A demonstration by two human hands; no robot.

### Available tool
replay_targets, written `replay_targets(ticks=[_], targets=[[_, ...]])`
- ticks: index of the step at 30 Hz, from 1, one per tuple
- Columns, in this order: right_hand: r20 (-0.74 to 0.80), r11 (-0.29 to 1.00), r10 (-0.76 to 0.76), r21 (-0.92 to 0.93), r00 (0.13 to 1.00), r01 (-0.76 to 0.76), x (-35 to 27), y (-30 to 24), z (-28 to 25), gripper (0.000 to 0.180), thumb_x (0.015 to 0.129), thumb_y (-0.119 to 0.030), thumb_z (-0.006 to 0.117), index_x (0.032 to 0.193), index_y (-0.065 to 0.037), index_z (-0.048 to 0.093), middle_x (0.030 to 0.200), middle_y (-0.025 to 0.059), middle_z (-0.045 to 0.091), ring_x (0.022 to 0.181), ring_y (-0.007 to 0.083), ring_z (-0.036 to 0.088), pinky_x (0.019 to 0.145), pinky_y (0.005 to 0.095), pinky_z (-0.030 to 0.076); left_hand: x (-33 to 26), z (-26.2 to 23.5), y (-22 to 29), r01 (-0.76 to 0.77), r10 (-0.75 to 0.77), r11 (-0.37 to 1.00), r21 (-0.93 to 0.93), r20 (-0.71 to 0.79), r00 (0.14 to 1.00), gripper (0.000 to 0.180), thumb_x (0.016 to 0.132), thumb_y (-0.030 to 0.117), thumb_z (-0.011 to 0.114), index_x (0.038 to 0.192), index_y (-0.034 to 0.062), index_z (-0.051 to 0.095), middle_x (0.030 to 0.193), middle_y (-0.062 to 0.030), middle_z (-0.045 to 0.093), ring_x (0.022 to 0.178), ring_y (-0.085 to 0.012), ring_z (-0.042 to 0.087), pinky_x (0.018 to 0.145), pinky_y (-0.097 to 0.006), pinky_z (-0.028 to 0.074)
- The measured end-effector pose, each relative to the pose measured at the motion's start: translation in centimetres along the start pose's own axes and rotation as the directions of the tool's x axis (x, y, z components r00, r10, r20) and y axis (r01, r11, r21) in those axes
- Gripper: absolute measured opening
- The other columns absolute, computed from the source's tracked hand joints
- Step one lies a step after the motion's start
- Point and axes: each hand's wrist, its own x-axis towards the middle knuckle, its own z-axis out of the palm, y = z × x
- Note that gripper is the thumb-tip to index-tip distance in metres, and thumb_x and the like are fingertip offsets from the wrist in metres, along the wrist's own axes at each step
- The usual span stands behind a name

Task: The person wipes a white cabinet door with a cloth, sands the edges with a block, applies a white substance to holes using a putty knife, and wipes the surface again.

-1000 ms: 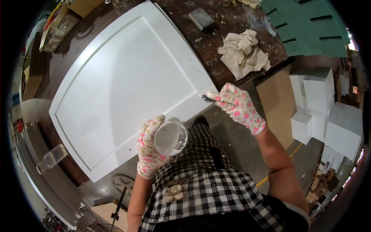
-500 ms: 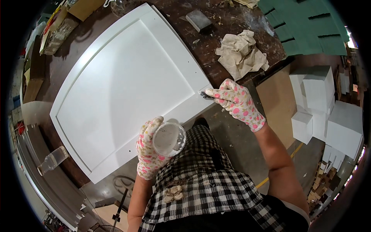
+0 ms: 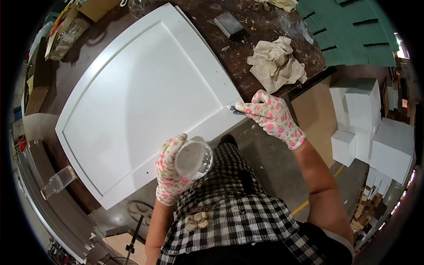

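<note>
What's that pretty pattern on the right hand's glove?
The glove is whitish with pink flowers and small olive bits, best seen in the head view.

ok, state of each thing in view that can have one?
Dark brown table: white-smeared, littered.
White arched framed panel: lying flat, overhanging table edge.
Round translucent tub: open, holding pale paste, in floral-gloved left grip.
Small dark blade-like tool: white-smeared, in floral-gloved right grip, at panel corner.
Beige cloth: crumpled.
Grey rectangular block: lying flat.
Clear bottle: standing or lying, can't tell.

No readable text, no legible labels, numbers or signs
</note>
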Motion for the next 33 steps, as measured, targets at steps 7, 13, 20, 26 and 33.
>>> replay_targets(ticks=[7, 13, 20, 26, 33], targets=[[0.017, 0.994, -0.026, -0.103, 1.0, 0.028, 0.9, -1.0, 0.1, 0.04, 0.075, -0.004, 0.07, 0.111, -0.022, 0.07, 0.079, 0.0016, 0.049, 0.063, 0.0166, 0.052, 0.055, 0.0288, 0.044, -0.2, -0.1, -0.1, -0.009, 0.009, 1.0, -0.008, -0.018, 1.0, 0.076, 0.064, 0.026, 0.085, 0.127, 0.0088, 0.046, 0.12, -0.0128, 0.059, 0.104, -0.0299, 0.06, 0.085, -0.039, 0.052], [0.036, 0.993, -0.004, -0.12, 0.999, 0.008, 0.3, -0.6, 0.5, 0.032, 0.079, -0.012, 0.069, 0.109, -0.024, 0.07, 0.079, 0.0015, 0.05, 0.066, 0.0188, 0.055, 0.056, 0.032, 0.045, -0.2, -0.5, 0.1, 0.016, -0.015, 0.999, -0.045, 0.023, 1.0, 0.078, 0.063, 0.02, 0.085, 0.129, 0.0074, 0.044, 0.123, -0.0122, 0.058, 0.11, -0.0284, 0.057, 0.095, -0.041, 0.045], [0.001, 0.987, 0.132, 0.094, 0.991, -0.131, -1.5, 2.0, -1.2, 0.029, 0.083, 0.004, 0.063, 0.109, -0.007, 0.069, 0.087, 0.0001, 0.05, 0.079, 0.0107, 0.06, 0.07, 0.0224, 0.051, -0.9, -0.4, 0.0, 0.054, -0.053, 0.998, -0.028, 0.038, 0.998, 0.081, 0.062, 0.017, 0.085, 0.131, 0.0074, 0.043, 0.126, -0.0123, 0.056, 0.116, -0.0277, 0.054, 0.102, -0.042, 0.041], [-0.119, 0.998, 0.057, 0.0, 0.991, -0.057, -1.8, 3.0, -1.3, 0.038, 0.077, 0.005, 0.068, 0.11, -0.014, 0.07, 0.082, 0.0025, 0.053, 0.07, 0.0139, 0.058, 0.061, 0.025, 0.047, -1.0, -0.7, 0.0, 0.017, -0.018, 0.999, 0.038, 0.048, 0.999, 0.081, 0.062, 0.016, 0.085, 0.131, 0.0074, 0.044, 0.125, -0.0126, 0.056, 0.116, -0.0281, 0.054, 0.097, -0.04, 0.045], [-0.108, 0.987, -0.042, -0.159, 0.993, 0.024, -0.9, 2.1, -0.5, 0.035, 0.082, -0.015, 0.066, 0.115, -0.026, 0.067, 0.08, 0.0034, 0.055, 0.062, 0.0227, 0.055, 0.056, 0.0336, 0.046, -1.1, -0.6, 0.0, 0.053, -0.053, 0.998, -0.025, 0.016, 0.998, 0.079, 0.063, 0.017, 0.084, 0.13, 0.0066, 0.045, 0.125, -0.0122, 0.056, 0.115, -0.0275, 0.053, 0.099, -0.04, 0.043]])
